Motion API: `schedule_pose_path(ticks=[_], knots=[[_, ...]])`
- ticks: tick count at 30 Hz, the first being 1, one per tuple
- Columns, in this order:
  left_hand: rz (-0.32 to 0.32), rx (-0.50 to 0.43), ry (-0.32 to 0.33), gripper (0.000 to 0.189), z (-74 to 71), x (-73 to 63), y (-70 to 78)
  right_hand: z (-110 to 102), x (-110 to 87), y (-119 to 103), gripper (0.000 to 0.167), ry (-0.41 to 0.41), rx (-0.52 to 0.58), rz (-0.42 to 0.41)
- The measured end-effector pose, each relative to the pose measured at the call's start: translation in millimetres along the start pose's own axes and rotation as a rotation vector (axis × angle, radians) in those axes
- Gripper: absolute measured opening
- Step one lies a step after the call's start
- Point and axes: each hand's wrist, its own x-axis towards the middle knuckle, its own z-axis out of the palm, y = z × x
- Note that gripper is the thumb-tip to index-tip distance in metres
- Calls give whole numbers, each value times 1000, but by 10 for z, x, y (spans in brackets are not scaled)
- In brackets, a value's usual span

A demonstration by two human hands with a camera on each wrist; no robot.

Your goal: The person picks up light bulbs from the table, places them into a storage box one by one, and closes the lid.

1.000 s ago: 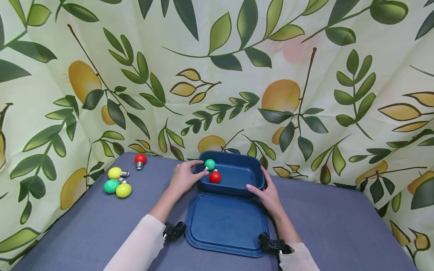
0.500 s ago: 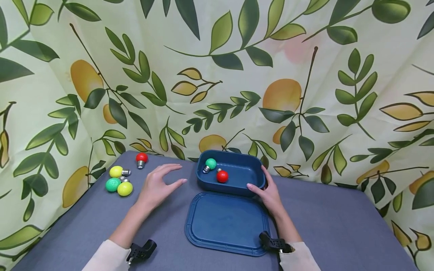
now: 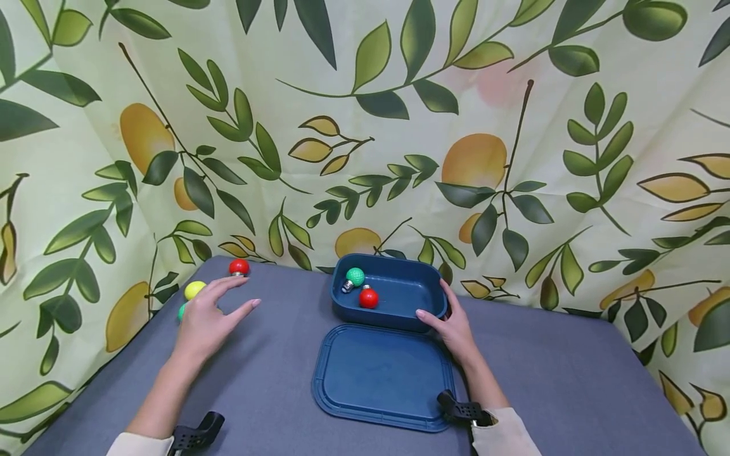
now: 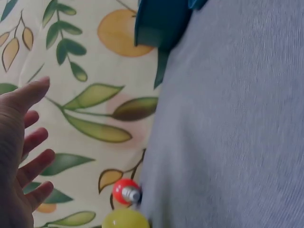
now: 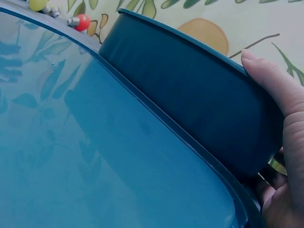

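My left hand [image 3: 205, 320] hovers over the left side of the table, thumb and fingers spread apart and holding nothing. Close by are a yellow light bulb [image 3: 194, 289], a green bulb [image 3: 181, 311] mostly covered by the hand, and a red bulb [image 3: 238, 266] farther back. In the left wrist view, the red bulb shows its metal screw base. My right hand [image 3: 453, 326] grips the right end of a blue plastic box [image 3: 407, 292], thumb on the near rim. Inside the box, at its left end, lie a green bulb [image 3: 355, 276] and a red bulb [image 3: 368, 297].
A blue lid [image 3: 382, 377] lies flat on the grey-covered table [image 3: 559, 380], right in front of the box. Behind the table hangs a cloth [image 3: 365, 139] printed with leaves and fruit. Each wrist wears a black camera strap.
My left hand released the green bulb in the box and moved left, now covering part of the bulb group. The red bulb in the box rolled a little. My right hand stays on the box.
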Motion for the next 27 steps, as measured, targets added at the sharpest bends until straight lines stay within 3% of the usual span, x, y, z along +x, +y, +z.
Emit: schedule_pose_path(ticks=[7, 12, 19, 27], knots=[[3, 154, -42, 39, -90, 1, -122, -8, -9, 7, 92, 4, -3, 3], [-75, 238, -91, 37, -145, -13, -257, 5, 9, 15, 92, 4, -2, 5], [-204, 284, -200, 44, -157, -48, -372, 10, 20, 28, 91, 10, -9, 5], [-234, 295, -241, 45, -169, -59, -407, -4, 12, 15, 92, 7, -5, 3]])
